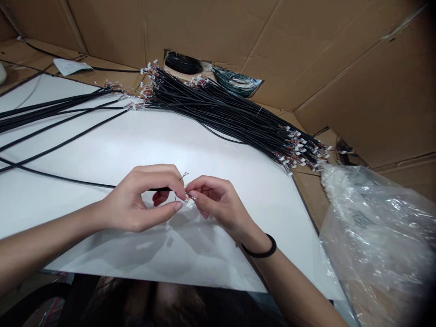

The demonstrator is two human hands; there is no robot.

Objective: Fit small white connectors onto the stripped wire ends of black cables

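A black cable (85, 183) runs from the left edge over the white board to my left hand (146, 197). Its end passes between the fingers of that hand, where thin bare wires stick up. Just right of the fingertips is a small white connector (190, 203) on short thin wires. My right hand (218, 200), with a black band on the wrist, pinches the thin wires beside the connector. Both hands' fingertips nearly meet over the board.
Behind my hands lies a large bundle of black cables (218, 106) with white connectors at both ends. More black cables (54, 109) lie at the left. A clear plastic bag (378, 236) stands at the right. Cardboard walls (211, 27) rise behind the white board (153, 141).
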